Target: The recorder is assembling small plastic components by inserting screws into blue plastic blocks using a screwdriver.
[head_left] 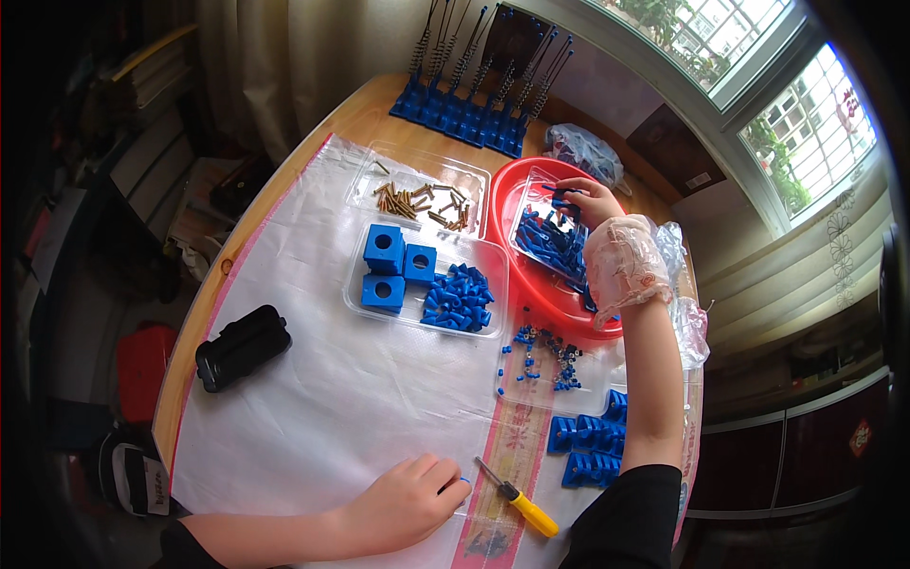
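My right hand (pixel 590 201) reaches into a clear tray of small blue parts (pixel 550 242) that sits inside a red bowl (pixel 517 194); its fingers pinch a blue part. A crumpled clear plastic glove (pixel 624 261) is wrapped around that wrist. My left hand (pixel 409 501) rests on the white plastic sheet (pixel 351 398) near the front edge, fingers curled, with a tiny blue piece at the fingertips. A yellow-handled screwdriver (pixel 519 500) lies just right of it.
A clear tray holds three blue cubes (pixel 391 266) and blue caps (pixel 458 299); another holds brass screws (pixel 417 201). Blue bases with springs (pixel 469 104) stand at the back. Small loose parts (pixel 545 356), blue clips (pixel 588 446) and a black box (pixel 242 346) lie around.
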A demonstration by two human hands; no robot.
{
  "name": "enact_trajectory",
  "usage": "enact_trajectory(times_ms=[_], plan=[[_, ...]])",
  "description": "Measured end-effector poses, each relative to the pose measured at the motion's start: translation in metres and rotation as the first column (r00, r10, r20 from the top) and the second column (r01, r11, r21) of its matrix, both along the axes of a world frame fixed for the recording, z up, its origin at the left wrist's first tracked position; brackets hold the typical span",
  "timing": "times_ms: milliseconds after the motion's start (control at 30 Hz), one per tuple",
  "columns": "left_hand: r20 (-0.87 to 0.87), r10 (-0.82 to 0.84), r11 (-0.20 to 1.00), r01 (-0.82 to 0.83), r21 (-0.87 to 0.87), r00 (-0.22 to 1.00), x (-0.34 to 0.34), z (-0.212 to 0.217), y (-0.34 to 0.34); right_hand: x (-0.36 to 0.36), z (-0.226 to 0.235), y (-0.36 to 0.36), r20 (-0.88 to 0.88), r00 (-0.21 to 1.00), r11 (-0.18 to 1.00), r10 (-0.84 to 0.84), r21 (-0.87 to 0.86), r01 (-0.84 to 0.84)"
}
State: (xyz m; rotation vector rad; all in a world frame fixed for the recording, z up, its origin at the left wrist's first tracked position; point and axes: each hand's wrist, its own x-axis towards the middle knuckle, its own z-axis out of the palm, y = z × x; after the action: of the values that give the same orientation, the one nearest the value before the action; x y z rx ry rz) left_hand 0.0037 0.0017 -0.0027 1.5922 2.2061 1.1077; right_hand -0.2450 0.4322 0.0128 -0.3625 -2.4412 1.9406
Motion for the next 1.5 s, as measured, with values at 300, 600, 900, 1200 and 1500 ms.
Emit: enact_trajectory(times_ms=[300, 600, 900, 1200, 1500], plan=[[0.0, 0.001, 1.0, -0.001, -0.001, 1.0, 0.001, -0.002, 0.0, -0.006, 0.004, 0.002, -0.023, 0.996, 0.996, 0.082, 0.036, -0.082], [0.009, -0.01, 1.0, 0.01, -0.013, 1.0, 0.0, 0.0, 0.0, -0.02, -0.004, 0.014, -0.072, 0.982, 0.955, 0.174, 0.255, -0.151], [0.003, -0.001, 1.0, 0.001, -0.012, 1.0, 0.0, 0.001, 0.0, -0.007, -0.013, 0.019, -0.258, 0.893, 0.716, 0.369, 0.692, -0.096], [0.005, -0.004, 1.0, 0.004, -0.016, 1.0, 0.0, 0.001, 0.0, 0.009, -0.001, 0.003, 0.007, 0.909, 0.59, 0.416, 0.759, -0.276], [0.033, 0.0, 0.999, 0.002, -0.041, 0.999, 0.0, -0.001, 0.001, 0.001, -0.009, 0.016, -0.215, 0.892, 0.273, 0.398, 0.956, 0.108]])
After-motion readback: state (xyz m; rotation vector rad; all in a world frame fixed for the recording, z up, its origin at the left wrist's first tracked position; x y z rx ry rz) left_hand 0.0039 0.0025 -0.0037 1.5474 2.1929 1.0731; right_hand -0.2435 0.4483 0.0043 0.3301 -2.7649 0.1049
